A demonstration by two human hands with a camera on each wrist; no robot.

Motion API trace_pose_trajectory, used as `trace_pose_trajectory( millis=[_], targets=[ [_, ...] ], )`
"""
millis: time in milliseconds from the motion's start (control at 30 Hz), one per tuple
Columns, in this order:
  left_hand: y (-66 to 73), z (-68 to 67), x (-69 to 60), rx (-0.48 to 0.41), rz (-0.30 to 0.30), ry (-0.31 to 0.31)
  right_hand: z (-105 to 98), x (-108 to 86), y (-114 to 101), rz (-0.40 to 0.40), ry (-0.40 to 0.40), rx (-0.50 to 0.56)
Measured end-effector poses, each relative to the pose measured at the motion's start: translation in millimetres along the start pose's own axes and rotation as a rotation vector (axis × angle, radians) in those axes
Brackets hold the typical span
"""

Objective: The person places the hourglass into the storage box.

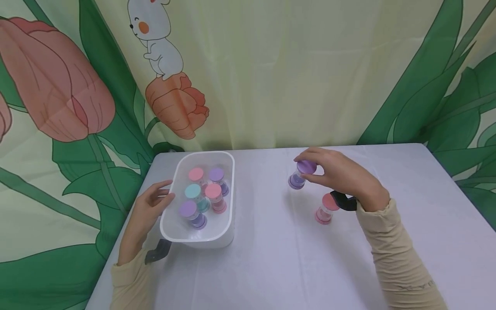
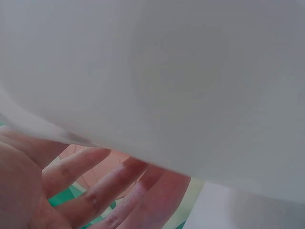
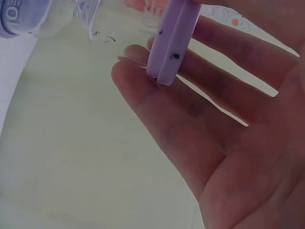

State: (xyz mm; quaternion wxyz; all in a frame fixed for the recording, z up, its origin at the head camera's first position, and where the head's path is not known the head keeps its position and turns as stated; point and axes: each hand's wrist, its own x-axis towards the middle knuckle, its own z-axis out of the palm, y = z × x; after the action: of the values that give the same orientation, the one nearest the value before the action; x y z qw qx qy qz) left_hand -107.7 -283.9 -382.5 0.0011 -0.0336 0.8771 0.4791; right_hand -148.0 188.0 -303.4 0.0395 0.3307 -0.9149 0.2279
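My right hand (image 1: 335,172) pinches the purple cap (image 3: 171,43) of a purple sand timer (image 1: 297,177) between thumb and fingers. The timer leans a little, and I cannot tell whether its base touches the table. A pink sand timer (image 1: 325,210) stands just below that hand, near the wrist. On the left, a white plastic bin (image 1: 229,215) holds several sand timers with pink, purple and teal (image 1: 193,191) caps. My left hand (image 1: 149,209) touches the bin's left side with fairly straight fingers; in the left wrist view the bin wall (image 2: 157,86) partly hides the fingertips.
A white cloth (image 1: 267,267) covers the table. Behind it hangs a curtain (image 1: 290,77) printed with a rabbit, a carrot, tulips and leaves. Black straps (image 1: 158,252) show at both wrists.
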Motion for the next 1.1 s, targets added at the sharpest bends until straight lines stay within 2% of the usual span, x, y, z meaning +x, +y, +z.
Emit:
trace_pose_trajectory(
  millis=[500, 700, 1100],
  targets=[
    [2.8, -1.6, -0.6, -0.005, 0.001, -0.013, 5, 12.7, -28, -0.123, 0.067, 0.039],
    [1.7, -0.4, -0.8, 0.014, 0.028, -0.001, 6, 16.4, -33, -0.149, 0.071, 0.083],
    [2.3, -1.7, -0.9, 0.007, 0.016, -0.005, 8, 29.3, -47, -0.219, 0.041, 0.106]
  ],
)
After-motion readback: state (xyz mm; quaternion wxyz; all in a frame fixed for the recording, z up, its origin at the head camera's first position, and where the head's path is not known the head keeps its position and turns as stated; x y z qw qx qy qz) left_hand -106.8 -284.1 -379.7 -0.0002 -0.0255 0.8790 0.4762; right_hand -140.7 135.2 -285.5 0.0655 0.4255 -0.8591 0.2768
